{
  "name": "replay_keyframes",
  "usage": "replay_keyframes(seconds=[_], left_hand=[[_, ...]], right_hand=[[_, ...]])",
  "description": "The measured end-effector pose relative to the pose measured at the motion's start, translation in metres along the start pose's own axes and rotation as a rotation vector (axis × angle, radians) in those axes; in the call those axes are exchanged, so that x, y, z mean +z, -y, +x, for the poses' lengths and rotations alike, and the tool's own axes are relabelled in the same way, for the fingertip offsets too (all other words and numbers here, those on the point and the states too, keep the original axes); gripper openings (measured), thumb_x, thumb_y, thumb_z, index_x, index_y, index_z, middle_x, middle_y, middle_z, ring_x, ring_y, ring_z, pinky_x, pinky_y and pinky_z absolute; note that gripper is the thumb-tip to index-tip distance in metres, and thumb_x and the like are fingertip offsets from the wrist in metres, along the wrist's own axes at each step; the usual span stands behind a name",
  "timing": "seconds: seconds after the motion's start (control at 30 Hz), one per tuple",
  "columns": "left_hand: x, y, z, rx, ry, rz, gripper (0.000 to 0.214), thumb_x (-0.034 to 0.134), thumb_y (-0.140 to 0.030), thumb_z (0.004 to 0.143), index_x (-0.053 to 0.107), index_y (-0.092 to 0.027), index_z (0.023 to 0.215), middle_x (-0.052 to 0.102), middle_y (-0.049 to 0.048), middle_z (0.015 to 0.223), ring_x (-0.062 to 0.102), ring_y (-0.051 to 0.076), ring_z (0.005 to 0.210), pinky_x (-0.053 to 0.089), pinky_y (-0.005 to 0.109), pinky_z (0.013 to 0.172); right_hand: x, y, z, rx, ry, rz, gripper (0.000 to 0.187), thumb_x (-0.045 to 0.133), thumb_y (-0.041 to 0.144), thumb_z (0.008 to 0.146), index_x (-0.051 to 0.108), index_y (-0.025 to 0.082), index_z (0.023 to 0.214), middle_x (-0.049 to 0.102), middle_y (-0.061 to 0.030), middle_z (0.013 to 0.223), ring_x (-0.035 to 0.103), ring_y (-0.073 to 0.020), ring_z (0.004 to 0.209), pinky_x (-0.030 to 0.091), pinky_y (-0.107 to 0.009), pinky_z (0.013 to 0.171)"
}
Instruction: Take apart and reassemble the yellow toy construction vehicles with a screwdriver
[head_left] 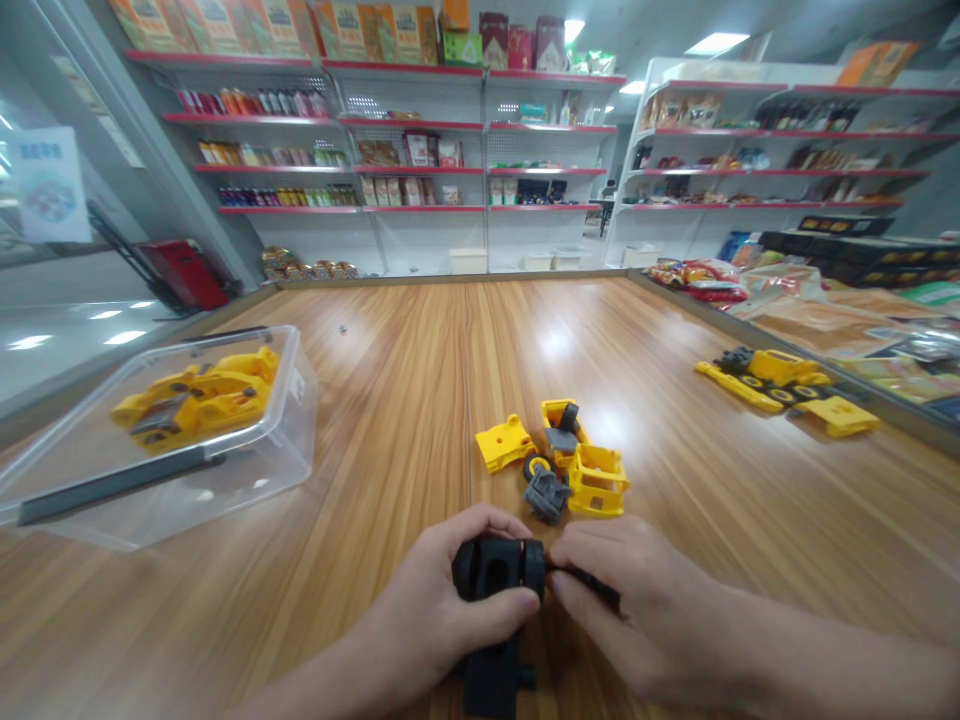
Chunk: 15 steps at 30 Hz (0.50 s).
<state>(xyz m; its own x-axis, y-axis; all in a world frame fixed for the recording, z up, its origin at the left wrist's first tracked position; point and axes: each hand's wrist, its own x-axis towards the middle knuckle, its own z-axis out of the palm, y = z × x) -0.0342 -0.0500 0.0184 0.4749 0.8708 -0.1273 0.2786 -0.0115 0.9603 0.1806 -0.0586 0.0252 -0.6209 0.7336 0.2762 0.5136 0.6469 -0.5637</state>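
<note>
My left hand (461,590) is wrapped round a black toy chassis (495,650) with a thick black wheel (533,570) on its right side. In my right hand (637,590) I pinch a slim black screwdriver (596,583), its thin shaft reaching the wheel side of the chassis; the exact contact is hard to make out. Just beyond my hands lie a yellow flat piece (504,443), a yellow cab frame (597,480), a grey part (547,495), a small wheel (538,466) and a yellow piece with grey and black parts (564,430).
On the left stands a clear plastic box (262,460) holding yellow toy parts (202,400). More yellow and black toy parts (787,370) lie at the right of the wooden table (390,380). Packaged goods (840,310) sit past the table's right edge; stocked shelves (420,125) stand behind.
</note>
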Motion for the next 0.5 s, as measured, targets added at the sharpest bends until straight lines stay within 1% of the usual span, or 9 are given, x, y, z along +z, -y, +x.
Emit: replay_keyframes(seconds=[0.1,0.13,0.17,0.27,0.3,0.33,0.43,0.5], left_hand=[[0.0,0.0025,0.0003,0.001,0.011,-0.011,0.027,0.071,-0.027,0.077,0.063,-0.021,0.101,0.06,-0.0025,0.082,0.054,0.013,0.073,0.046,0.023,0.066],[-0.0001,0.0028,0.0005,-0.001,0.018,-0.016,0.028,0.071,-0.027,0.077,0.062,-0.021,0.102,0.06,-0.0024,0.083,0.054,0.013,0.073,0.045,0.023,0.066],[-0.0003,0.0029,0.0008,-0.002,0.022,-0.023,0.028,0.072,-0.028,0.077,0.062,-0.021,0.102,0.06,-0.0023,0.083,0.054,0.013,0.074,0.045,0.023,0.066],[-0.0013,0.0027,0.001,-0.001,0.026,-0.035,0.029,0.072,-0.029,0.077,0.062,-0.02,0.103,0.061,-0.0014,0.086,0.055,0.014,0.075,0.046,0.024,0.068],[-0.0016,0.0026,0.0009,0.0,0.023,-0.034,0.029,0.072,-0.029,0.077,0.062,-0.02,0.103,0.061,-0.0013,0.086,0.055,0.014,0.075,0.046,0.024,0.068],[-0.0019,0.0025,0.0007,0.001,0.022,-0.031,0.029,0.072,-0.029,0.077,0.062,-0.02,0.103,0.061,-0.0012,0.086,0.055,0.014,0.075,0.046,0.024,0.068],[-0.0022,0.0024,-0.0003,0.002,0.035,-0.026,0.03,0.072,-0.028,0.077,0.062,-0.02,0.104,0.061,-0.0018,0.085,0.055,0.014,0.075,0.046,0.024,0.067],[-0.0022,0.0022,-0.0009,0.002,0.041,-0.032,0.03,0.072,-0.029,0.077,0.062,-0.021,0.104,0.06,-0.0021,0.085,0.054,0.014,0.075,0.046,0.024,0.067]], right_hand=[[0.0027,-0.0027,0.0001,0.047,0.029,0.037,0.028,0.044,0.017,0.092,0.044,0.019,0.065,0.05,0.0017,0.059,0.043,-0.0095,0.051,0.031,-0.024,0.05],[0.0031,-0.0029,0.0,0.055,0.035,0.046,0.029,0.044,0.017,0.092,0.042,0.019,0.064,0.048,0.0024,0.058,0.041,-0.009,0.05,0.03,-0.024,0.049],[0.0032,-0.0028,-0.0002,0.057,0.035,0.052,0.026,0.046,0.017,0.091,0.043,0.019,0.064,0.048,0.0025,0.058,0.042,-0.0089,0.051,0.03,-0.023,0.049],[0.0018,-0.0008,-0.0006,0.042,-0.013,0.054,0.006,0.053,0.015,0.083,0.052,0.017,0.077,0.057,-0.0006,0.071,0.05,-0.0104,0.059,0.036,-0.023,0.056],[0.0012,-0.0003,-0.0006,0.033,-0.025,0.048,0.003,0.053,0.014,0.082,0.054,0.016,0.081,0.058,-0.0015,0.073,0.051,-0.0109,0.061,0.037,-0.024,0.057],[0.0007,0.0,-0.0004,0.021,-0.026,0.036,0.004,0.052,0.014,0.083,0.054,0.016,0.08,0.058,-0.002,0.073,0.051,-0.0112,0.062,0.037,-0.024,0.057],[0.0001,-0.0004,0.0002,-0.009,0.03,-0.006,0.02,0.044,0.016,0.089,0.048,0.018,0.07,0.056,-0.0018,0.067,0.047,-0.0116,0.058,0.034,-0.026,0.055],[0.0,-0.0007,0.0007,0.007,0.064,-0.007,0.025,0.041,0.017,0.091,0.045,0.018,0.067,0.054,-0.0014,0.064,0.045,-0.0115,0.056,0.033,-0.026,0.053]])
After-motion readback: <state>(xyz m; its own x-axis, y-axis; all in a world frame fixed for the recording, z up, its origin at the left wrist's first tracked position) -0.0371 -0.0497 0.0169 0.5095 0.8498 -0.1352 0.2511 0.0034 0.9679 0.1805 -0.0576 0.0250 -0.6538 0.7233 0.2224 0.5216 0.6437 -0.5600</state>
